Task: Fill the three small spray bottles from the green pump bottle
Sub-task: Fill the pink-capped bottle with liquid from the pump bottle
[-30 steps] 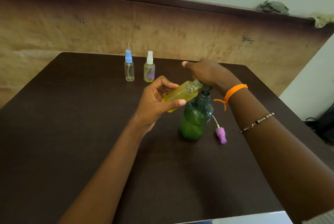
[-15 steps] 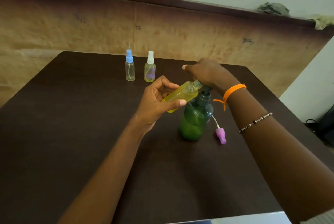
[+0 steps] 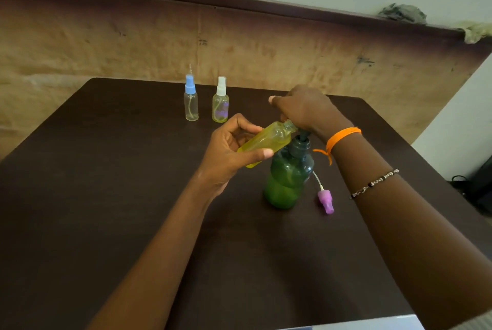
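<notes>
- Your left hand grips the uncapped spray bottle, tilted, with its open neck up against the spout of the green pump bottle.
- Your right hand lies over the pump head, fingers curled down around it, pressing it as far as the view shows; the spout itself is hidden under that hand.
- The step in hand looks like pumping liquid into this bottle, which already shows yellow along most of its length.
- The next move calls for keeping the neck squarely under the spout through each press, then tipping the bottle upright before you reach for its cap, so nothing runs out.
- The green pump bottle stands near the middle of the tabletop; the purple spray cap with its dip tube lies just beside it at 3 o'clock.
- Count: three small spray bottles, one in hand and two capped at 11 o'clock, well apart from the pump: the blue-capped bottle and the white-capped bottle.
- One pump bottle, one loose cap.
</notes>
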A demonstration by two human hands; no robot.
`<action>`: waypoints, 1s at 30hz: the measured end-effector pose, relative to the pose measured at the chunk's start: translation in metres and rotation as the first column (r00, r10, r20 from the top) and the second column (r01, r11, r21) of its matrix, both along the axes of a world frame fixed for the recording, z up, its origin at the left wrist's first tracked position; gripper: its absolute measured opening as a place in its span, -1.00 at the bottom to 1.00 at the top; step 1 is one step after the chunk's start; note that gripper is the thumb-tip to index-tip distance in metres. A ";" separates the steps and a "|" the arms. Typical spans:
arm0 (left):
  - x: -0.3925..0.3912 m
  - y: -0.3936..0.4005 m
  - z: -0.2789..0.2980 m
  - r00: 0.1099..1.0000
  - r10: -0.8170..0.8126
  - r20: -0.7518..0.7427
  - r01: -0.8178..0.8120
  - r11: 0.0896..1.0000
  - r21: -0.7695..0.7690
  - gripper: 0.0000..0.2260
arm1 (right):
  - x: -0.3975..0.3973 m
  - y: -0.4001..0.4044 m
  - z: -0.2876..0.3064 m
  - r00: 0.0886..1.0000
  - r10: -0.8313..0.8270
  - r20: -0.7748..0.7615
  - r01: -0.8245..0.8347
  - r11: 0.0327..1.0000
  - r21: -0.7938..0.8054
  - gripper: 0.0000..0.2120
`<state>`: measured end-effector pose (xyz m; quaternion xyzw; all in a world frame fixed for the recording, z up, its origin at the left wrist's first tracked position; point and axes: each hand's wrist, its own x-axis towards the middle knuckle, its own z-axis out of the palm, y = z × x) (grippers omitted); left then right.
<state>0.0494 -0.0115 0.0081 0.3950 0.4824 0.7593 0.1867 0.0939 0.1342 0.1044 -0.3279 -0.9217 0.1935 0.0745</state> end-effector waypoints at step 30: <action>-0.001 0.002 -0.001 1.000 -0.020 0.022 0.020 1.000 0.008 -0.67 | -0.003 0.001 -0.004 1.000 0.017 -0.006 -0.017 0.999 -0.042 -0.56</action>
